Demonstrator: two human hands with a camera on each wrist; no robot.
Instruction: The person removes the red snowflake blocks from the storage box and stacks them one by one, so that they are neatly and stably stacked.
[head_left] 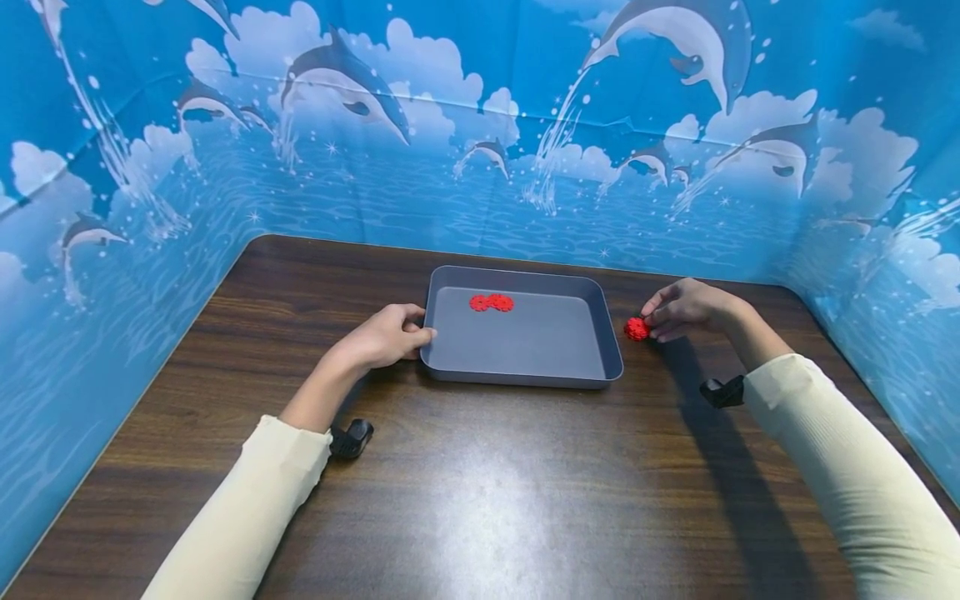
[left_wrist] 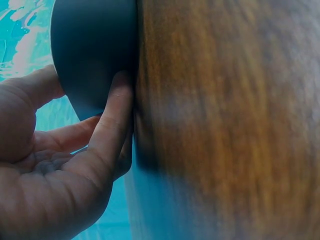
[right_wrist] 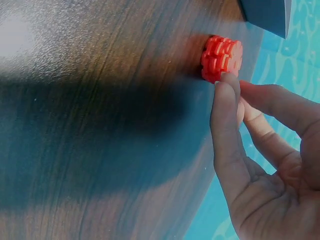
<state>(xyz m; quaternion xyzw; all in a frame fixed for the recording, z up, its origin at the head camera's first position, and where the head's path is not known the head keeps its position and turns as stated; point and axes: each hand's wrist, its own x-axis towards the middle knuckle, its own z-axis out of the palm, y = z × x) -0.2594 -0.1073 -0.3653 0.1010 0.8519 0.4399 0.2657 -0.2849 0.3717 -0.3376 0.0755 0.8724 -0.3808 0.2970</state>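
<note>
On the table, a shallow dark grey tray [head_left: 525,354] holds a few flat red notched discs [head_left: 491,302], overlapping near its far left. My left hand [head_left: 390,337] grips the tray's left side. In the left wrist view the thumb hooks over the rim while the fingers of the left hand [left_wrist: 75,165] lie against the outer wall. To the right of the tray, a small stack of red notched discs [head_left: 637,328] stands on the wood. My right hand [head_left: 686,307] pinches its edge with thumb and fingertips, and in the right wrist view the stack [right_wrist: 221,57] shows several layers.
The dark wood-grain table [head_left: 480,483] carries the tray in its far middle. A blue dolphin-print curtain [head_left: 480,200] hangs along the back and both sides. Black straps with cameras [head_left: 351,438] sit at both wrists.
</note>
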